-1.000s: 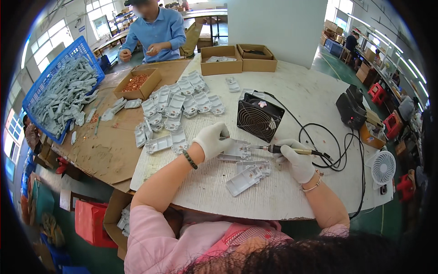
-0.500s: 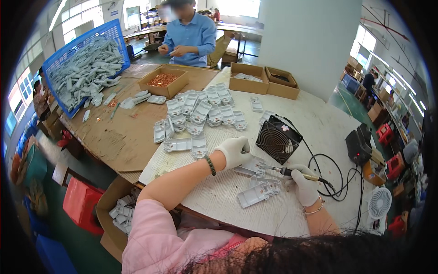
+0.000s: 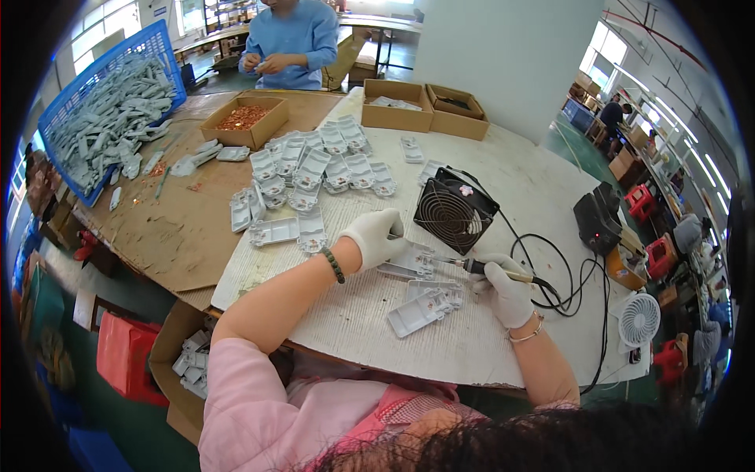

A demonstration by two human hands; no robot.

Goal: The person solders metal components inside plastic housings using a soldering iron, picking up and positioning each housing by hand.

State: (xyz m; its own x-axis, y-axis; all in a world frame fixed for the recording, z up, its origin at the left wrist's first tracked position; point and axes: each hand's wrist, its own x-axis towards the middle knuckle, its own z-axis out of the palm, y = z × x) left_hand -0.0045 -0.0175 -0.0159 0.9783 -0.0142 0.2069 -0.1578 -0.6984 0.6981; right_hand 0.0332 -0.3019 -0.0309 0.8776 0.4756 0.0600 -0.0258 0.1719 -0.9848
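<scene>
1. Sleeves of pale pink end above bare forearms that reach over the near edge of a whitish table, with a dark beaded bracelet on the left wrist
2. Open cardboard box stands below that edge on the person's left, grey parts inside and a red plastic thing beside it
3. Two overlapping grey trays lie on the table between the arms
4. Right hand, gloved in white, closes round a soldering iron, its tip pointing left at the right end of a grey casing
5. Left hand, also gloved, curls its fingers at the left end of that casing; what its fingertips pinch, if anything, I cannot tell
6. Black square fan stands tilted just beyond the casing, a black unit with a red light well to its right
7. Heap of similar casings spreads beyond the left hand
8. Carton of copper-coloured bits sits farther off, right of a tilted blue basket full of grey parts
9. Co-worker in blue stands behind, both hands raised close together
</scene>
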